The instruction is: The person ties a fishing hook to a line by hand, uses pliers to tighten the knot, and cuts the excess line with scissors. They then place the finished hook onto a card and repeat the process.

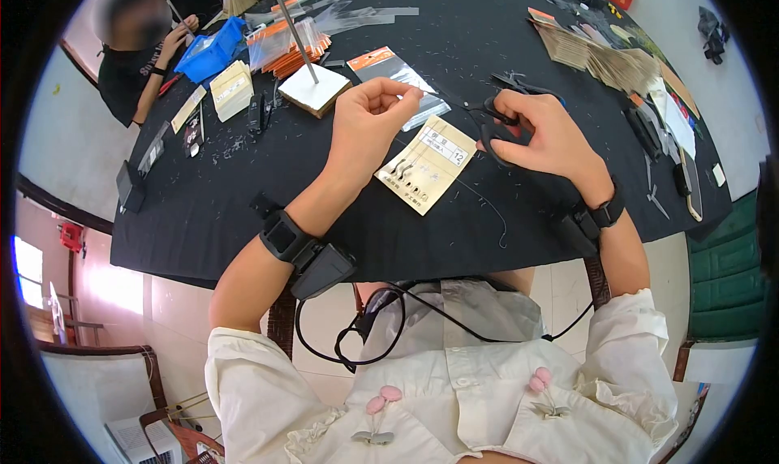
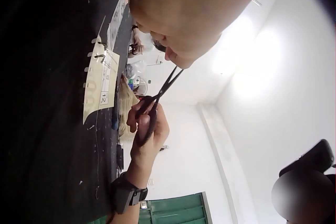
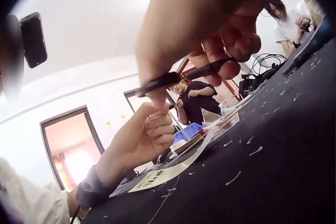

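Observation:
The right hand (image 1: pixel 548 131) holds black-handled scissors (image 1: pixel 492 123), thumb and fingers through the loops, blades toward the left hand; the left wrist view shows the scissors (image 2: pixel 152 106) with blades slightly apart. Thumb and index finger of the left hand (image 1: pixel 369 123) pinch together near the blade tips; what lies between them is too small to tell. Below the hands a cream card (image 1: pixel 426 168) printed with 12 lies on the black cloth, small dark and pale pieces attached to it. A thin strand (image 1: pixel 493 208) trails from beside the card toward the table's front edge.
A white-topped block (image 1: pixel 315 87) with a metal rod stands left of the left hand. Plastic bags with orange tops (image 1: pixel 280 49), a blue tray (image 1: pixel 209 50) and a card stack (image 1: pixel 232 91) are at the left; more card bundles (image 1: pixel 596 58) and a knife (image 1: pixel 692 190) at the right.

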{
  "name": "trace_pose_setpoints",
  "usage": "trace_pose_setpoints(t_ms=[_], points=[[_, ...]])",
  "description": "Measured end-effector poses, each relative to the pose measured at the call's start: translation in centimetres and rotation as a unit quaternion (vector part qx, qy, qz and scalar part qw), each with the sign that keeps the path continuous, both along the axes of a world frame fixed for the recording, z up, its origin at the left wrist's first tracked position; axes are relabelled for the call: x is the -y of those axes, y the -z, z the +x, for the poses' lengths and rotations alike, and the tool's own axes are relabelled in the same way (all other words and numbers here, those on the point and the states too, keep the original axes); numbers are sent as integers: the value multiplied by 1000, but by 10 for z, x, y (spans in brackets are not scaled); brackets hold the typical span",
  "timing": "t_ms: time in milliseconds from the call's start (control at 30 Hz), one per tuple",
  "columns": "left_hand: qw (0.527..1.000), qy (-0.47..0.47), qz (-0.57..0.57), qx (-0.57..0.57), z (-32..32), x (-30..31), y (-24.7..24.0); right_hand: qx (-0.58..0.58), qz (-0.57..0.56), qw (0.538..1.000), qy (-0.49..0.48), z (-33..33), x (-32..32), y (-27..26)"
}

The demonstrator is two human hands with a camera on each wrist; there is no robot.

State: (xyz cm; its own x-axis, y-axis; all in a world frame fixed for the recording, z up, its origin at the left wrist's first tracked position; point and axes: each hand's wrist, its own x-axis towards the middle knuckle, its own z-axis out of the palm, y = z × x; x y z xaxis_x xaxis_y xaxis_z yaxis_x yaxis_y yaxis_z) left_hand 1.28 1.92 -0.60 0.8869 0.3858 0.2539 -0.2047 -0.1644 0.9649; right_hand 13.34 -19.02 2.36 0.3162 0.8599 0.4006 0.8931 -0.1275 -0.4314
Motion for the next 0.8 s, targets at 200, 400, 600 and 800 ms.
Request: trace_pose_setpoints(t_ms=[200, 400, 600, 800], points=[[1000, -4, 0, 10, 0, 1, 0, -1, -17, 1000, 3, 1, 1, 2], [1000, 3, -4, 17, 0, 1, 0, -14, -19, 1000, -5, 2, 0, 4], [1000, 5, -2, 14, -1, 2, -2, 21, -28, 999, 2, 1, 1, 1], [1000, 1, -1, 13, 0, 2, -1, 26, -19, 999, 3, 0, 0, 1]])
